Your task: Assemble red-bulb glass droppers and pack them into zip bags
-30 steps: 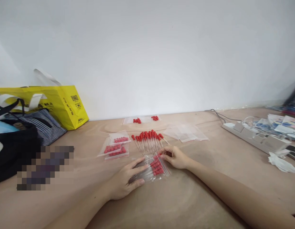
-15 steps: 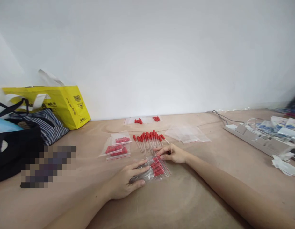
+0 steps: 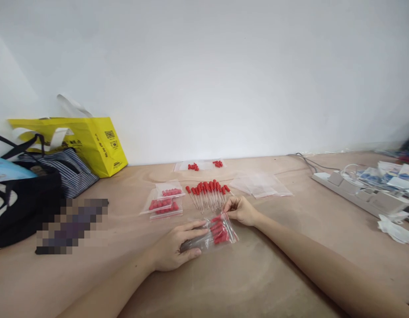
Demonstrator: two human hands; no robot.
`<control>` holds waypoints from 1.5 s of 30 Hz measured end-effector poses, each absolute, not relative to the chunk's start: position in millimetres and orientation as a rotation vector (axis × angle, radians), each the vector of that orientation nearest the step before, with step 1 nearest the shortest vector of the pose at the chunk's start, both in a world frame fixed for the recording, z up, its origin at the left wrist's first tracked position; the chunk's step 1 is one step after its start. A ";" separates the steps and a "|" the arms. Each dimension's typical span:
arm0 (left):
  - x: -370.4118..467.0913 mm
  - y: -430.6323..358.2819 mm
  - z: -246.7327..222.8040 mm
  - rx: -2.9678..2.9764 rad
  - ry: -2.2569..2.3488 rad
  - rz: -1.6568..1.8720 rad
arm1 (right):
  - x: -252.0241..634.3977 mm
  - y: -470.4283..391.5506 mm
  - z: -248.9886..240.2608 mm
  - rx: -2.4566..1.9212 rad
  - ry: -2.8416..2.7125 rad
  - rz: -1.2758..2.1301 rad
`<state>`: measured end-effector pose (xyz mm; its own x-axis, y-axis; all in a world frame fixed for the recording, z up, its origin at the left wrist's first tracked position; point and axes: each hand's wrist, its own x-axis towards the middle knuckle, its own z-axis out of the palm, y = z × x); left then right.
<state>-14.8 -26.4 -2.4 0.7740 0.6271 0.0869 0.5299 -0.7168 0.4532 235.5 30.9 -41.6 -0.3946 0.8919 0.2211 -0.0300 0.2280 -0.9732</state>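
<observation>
A clear zip bag with red-bulbed droppers in it lies on the table between my hands. My left hand holds its left end, fingers over the top and thumb at the near side. At the bag's upper right corner, by the red-lined opening, my right hand pinches the edge between thumb and fingers. Just beyond, several loose droppers lie fanned out, red bulbs pointing away. Filled bags are stacked to the left of them.
Flat, seemingly unfilled zip bags lie right of the loose droppers. More bags with red bulbs lie by the wall. A power strip with cables and a crumpled tissue are on the right. A yellow bag and a black bag stand left.
My right hand has moved slightly to the right and up along the bag's edge, its fingers now closer together. The bag's corner is lifted a little. My left hand stays on the bag.
</observation>
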 end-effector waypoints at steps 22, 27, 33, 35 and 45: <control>-19.3 -28.4 -2.9 2.556 0.897 0.350 | 234.5 16.9 -33.6 -0.875 -1.952 0.992; -18.9 -27.4 -0.2 2.563 0.873 0.357 | 230.7 14.6 -34.6 -0.955 -2.006 0.665; -17.8 -29.5 5.0 2.568 0.910 0.376 | 224.5 11.7 -34.5 -0.954 -2.130 0.543; -20.5 -27.9 6.2 2.575 0.931 0.359 | 223.6 7.7 -32.9 -0.965 -2.165 0.596; -47.6 -4.9 2.8 2.782 1.117 0.699 | 229.2 -17.7 -21.0 -0.726 -2.311 0.812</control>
